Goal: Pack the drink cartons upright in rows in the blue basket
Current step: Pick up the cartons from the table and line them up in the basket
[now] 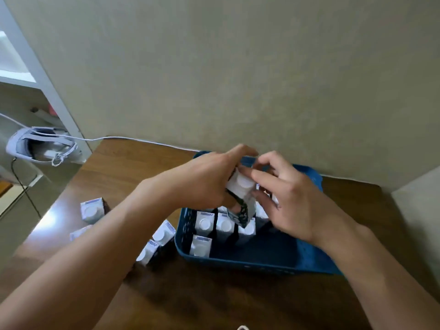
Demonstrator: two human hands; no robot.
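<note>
A blue perforated basket (262, 260) sits on the wooden table against the wall. Several white-topped drink cartons (204, 223) stand upright in rows in its left and far part. My left hand (202, 179) grips one carton (241, 186) above the basket, tilted, with its white top facing me. My right hand (290, 196) touches the same carton's top and right side with its fingertips; whether it grips is unclear. The basket's near right part holds no cartons.
Several loose cartons (92, 209) stand or lie on the table (133, 172) left of the basket. A white cable (133, 139) runs along the wall. A white shoe-like object (40, 146) lies off the table's left edge.
</note>
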